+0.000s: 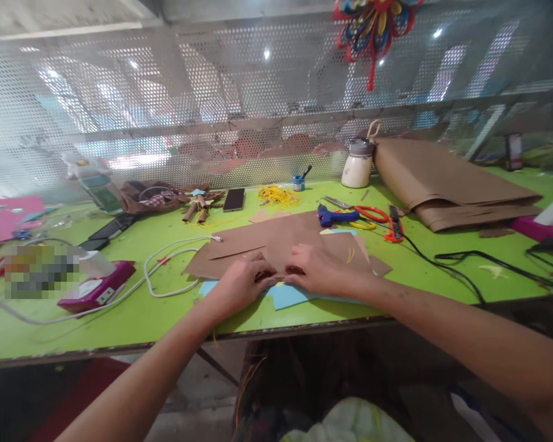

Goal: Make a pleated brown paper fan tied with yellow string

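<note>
Both my hands rest on a pile of brown paper sheets (281,239) lying near the front edge of the green table (133,319). My left hand (244,283) curls its fingers on the near edge of the brown paper. Close beside it, my right hand (320,270) also pinches that edge with bent fingers. A light blue sheet (288,296) sticks out from under the brown paper, right below my hands. A few yellow strands (350,254) lie on the paper by my right hand.
A blue glue gun (336,216), orange scissors (371,215) and black cables (461,261) lie right of the paper. Folded brown paper (447,184), a white jar (358,163), a phone (234,199), yellow shreds (276,195), a white cable (166,270) and a pink device (99,288) are around.
</note>
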